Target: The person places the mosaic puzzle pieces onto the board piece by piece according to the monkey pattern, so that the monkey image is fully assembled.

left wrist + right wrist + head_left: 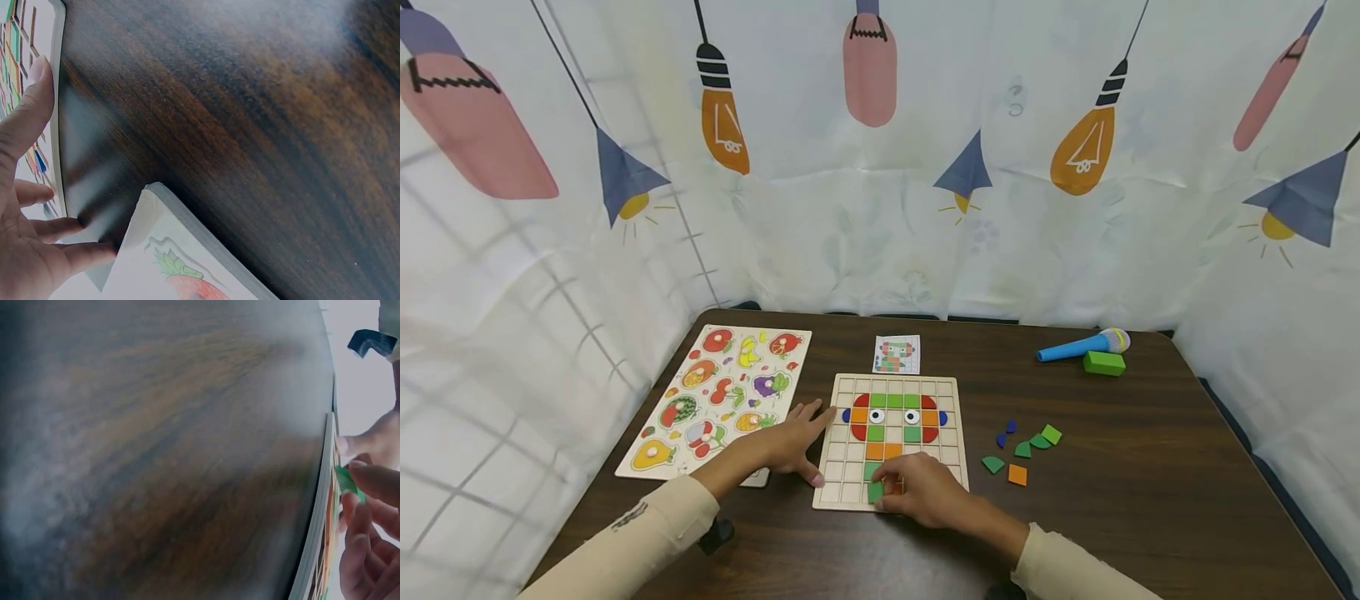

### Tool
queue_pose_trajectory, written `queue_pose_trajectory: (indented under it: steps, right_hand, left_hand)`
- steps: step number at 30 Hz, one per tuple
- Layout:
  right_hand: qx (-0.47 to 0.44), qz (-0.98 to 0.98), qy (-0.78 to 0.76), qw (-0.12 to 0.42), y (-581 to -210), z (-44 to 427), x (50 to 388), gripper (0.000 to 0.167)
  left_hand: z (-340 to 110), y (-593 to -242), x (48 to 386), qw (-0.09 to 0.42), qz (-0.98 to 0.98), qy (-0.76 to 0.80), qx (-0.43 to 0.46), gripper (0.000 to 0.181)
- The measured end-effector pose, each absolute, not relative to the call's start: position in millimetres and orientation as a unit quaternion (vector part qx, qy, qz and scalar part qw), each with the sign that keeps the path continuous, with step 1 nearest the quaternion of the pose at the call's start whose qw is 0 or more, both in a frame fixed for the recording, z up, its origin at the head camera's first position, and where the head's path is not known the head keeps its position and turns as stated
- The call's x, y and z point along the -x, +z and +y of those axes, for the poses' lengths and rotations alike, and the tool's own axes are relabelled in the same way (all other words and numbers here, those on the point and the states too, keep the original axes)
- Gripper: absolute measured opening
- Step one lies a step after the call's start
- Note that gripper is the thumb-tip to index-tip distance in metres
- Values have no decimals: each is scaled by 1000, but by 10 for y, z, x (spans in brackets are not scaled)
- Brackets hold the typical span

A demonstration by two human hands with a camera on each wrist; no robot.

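Observation:
A pale wooden grid board (pixel 951 454) lies in the middle of the table, bearing a face-like pattern of red, green, orange and blue tiles with two eye tiles (pixel 912 416). Spread along its left edge is my left hand (pixel 793 442); the thumb touches the lower left rim and the fingertips reach the upper left side. My right hand (pixel 925 487) pinches a green tile (pixel 345 479) between thumb and fingers, over the board's lower rows. That hand hides part of the board's lower right, where some orange shows beneath it.
A fruit puzzle board (pixel 651 433) lies left, close to my left hand. A printed pattern card (pixel 897 354) is behind the grid. Right of it are loose tiles: an orange square (pixel 1017 475), several green ones (pixel 992 464) and blue ones (pixel 1011 427). Farther back are a toy microphone (pixel 1075 347) and green block (pixel 1104 364).

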State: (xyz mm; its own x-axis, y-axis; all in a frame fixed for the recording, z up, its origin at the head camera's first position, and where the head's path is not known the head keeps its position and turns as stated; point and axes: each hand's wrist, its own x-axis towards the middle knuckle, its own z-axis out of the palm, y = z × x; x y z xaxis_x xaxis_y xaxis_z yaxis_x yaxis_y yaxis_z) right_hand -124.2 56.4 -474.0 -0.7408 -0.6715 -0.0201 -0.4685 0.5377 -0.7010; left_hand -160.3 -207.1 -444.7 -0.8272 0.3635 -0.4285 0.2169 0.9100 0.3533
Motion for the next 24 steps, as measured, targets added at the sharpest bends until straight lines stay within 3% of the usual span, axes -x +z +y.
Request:
queue_pose_trajectory:
  steps: [8,24]
  right_hand:
    - [320,885,-319,111,-4745,497,1209,26]
    - [326,876,-336,117,-4722,627,1284,23]
  left_hand:
    - [-2069,-4441,1611,252,944,147,-155,109]
    - [-2062,-4439,1606,253,943,149,-154,109]
